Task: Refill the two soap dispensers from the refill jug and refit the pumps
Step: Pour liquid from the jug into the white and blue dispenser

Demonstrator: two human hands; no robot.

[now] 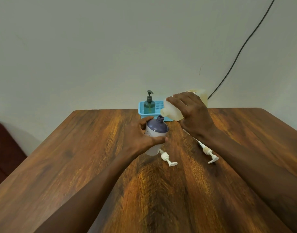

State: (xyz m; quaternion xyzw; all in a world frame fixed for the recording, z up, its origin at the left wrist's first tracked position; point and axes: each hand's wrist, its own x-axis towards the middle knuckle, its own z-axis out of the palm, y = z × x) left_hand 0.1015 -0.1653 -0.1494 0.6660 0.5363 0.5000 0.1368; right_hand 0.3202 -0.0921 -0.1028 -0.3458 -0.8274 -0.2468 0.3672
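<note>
Scene: wooden table (77, 157) seen from above, both hands working near its far edge
Left hand (141, 135): wrapped closed around a purple-shouldered dispenser bottle (157, 128), white lower body, open threaded neck, tipped slightly toward the right
Right hand (193, 113): closed over a translucent, pale yellowish refill jug (172, 111), tilted so its round mouth sits just above and beside the bottle neck
Pour: no stream is visible; likely the jug is only now being lined up
Doing it well: keep the bottle steady, bring the mouths into line, tip the jug slowly so thick soap does not overshoot the narrow neck
Pumps: two white plastic pumps lie on the table, one (168, 158) just beside the bottle base, another (210, 153) to the right by the right forearm
Second dispenser: teal see-through bottle (149, 105) with dark pump fitted, standing in a light blue perforated basket (141, 110) behind the hands
Surfaces: glossy grained wood, smooth plastics
</note>
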